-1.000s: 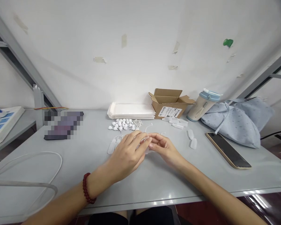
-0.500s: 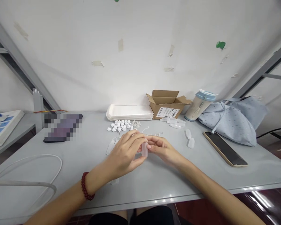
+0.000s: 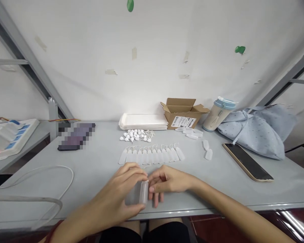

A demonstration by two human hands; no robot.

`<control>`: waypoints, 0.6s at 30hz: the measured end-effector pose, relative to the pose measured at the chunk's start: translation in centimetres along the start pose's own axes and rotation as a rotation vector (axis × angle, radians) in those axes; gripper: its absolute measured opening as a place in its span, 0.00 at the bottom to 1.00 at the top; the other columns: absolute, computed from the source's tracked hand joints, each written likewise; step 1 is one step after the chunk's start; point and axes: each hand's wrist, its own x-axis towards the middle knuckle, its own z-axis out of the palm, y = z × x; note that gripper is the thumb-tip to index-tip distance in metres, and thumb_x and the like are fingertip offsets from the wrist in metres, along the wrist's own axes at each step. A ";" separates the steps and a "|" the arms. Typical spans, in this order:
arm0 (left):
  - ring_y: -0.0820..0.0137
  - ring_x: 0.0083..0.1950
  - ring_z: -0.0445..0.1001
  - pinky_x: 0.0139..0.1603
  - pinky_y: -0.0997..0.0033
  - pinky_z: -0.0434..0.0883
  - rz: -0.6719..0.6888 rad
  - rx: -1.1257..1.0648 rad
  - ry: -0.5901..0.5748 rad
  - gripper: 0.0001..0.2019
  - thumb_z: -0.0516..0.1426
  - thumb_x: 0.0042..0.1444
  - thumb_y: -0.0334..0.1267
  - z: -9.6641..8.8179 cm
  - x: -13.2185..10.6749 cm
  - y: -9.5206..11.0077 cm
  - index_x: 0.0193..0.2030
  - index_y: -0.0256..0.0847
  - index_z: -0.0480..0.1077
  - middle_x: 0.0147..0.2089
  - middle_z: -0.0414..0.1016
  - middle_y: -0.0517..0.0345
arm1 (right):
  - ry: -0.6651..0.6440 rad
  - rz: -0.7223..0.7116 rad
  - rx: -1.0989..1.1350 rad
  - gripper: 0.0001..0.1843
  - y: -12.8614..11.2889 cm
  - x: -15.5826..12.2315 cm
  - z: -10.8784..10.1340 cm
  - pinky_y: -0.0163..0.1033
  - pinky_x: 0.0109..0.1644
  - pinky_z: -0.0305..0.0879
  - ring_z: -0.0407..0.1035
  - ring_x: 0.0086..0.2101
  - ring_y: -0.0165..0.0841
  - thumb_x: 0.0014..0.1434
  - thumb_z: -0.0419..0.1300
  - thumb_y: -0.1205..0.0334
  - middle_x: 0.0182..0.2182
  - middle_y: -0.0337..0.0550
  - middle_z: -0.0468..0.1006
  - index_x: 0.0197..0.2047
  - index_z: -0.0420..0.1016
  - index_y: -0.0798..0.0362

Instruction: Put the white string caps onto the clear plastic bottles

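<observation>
My left hand (image 3: 125, 189) holds a small clear plastic bottle (image 3: 143, 193) upright near the table's front edge, its thumb at the base and fingertips at the neck. Close against the bottle's right side is my right hand (image 3: 167, 182), fingers loosely curled and somewhat apart, with nothing visible in them. Whether it touches the bottle I cannot tell. A thin white string end shows above the bottle. Just beyond both hands lies a row of flat translucent pieces (image 3: 152, 156) with white string loops at their tops. Behind them sit a pile of small white caps (image 3: 135, 135) and some coiled white strings (image 3: 150, 134).
At the back are stacked white trays (image 3: 144, 120) and an open cardboard box (image 3: 183, 116). Loose translucent pieces (image 3: 192, 136), a tumbler (image 3: 219, 114), a blue cloth bag (image 3: 258, 131) and a phone (image 3: 247, 163) lie rightward. A white cable (image 3: 27, 199) crosses the left side.
Both hands have come nearer the table's front edge, the bottle moving with the left hand. My right hand's fingers have loosened beside it. The row of translucent pieces is now uncovered.
</observation>
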 end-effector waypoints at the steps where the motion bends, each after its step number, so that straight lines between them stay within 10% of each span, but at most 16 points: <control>1: 0.60 0.55 0.64 0.53 0.61 0.70 -0.018 -0.004 -0.043 0.25 0.64 0.44 0.26 -0.2 -0.4 -0.1 0.50 0.42 0.64 0.48 0.72 0.54 | -0.026 0.037 -0.008 0.18 0.2 0.1 0.1 0.29 0.26 0.67 0.72 0.22 0.25 0.55 0.63 0.51 0.27 0.40 0.76 0.40 0.75 0.59; 18: 0.57 0.55 0.66 0.51 0.54 0.72 -0.068 0.119 0.023 0.17 0.59 0.51 0.32 -0.5 -0.3 -1.6 0.50 0.43 0.69 0.51 0.72 0.50 | 0.034 0.046 -0.065 0.25 0.6 0.6 -0.3 0.28 0.23 0.67 0.71 0.19 0.24 0.52 0.65 0.51 0.26 0.39 0.75 0.48 0.73 0.60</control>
